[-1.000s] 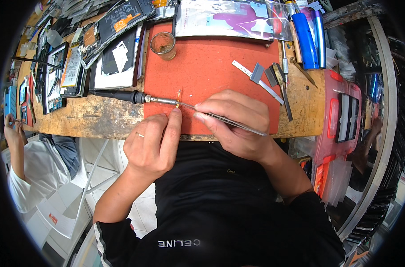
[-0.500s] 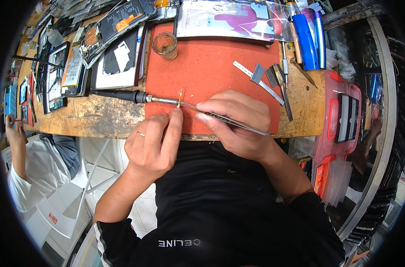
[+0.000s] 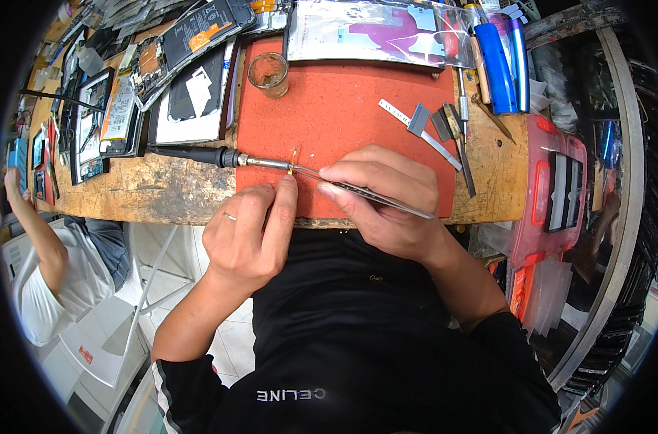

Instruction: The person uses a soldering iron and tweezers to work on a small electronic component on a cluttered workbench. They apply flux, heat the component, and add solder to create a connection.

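Observation:
My left hand [image 3: 251,228] is closed, its fingertips pinching the lower end of a thin, gold-coloured flex strip [image 3: 295,154] that points away from me. My right hand [image 3: 387,199] grips metal tweezers [image 3: 378,197], whose tips reach the strip just above my left fingertips. A soldering iron [image 3: 220,157] with a black handle lies across the wooden bench and red mat. Its metal end comes up to the strip from the left; whether they touch is too small to tell.
On the red mat [image 3: 329,108] stand a small glass cup [image 3: 269,75] and, at right, a grey blade [image 3: 418,118] on a white strip. Opened phones [image 3: 191,43] crowd the left. A pink case [image 3: 549,192] hangs over the right edge. A co-worker's arm [image 3: 39,231] is at far left.
My hands, the tweezers and the iron stay almost still. The co-worker's forearm at far left has shifted, with the elbow swung out toward the right.

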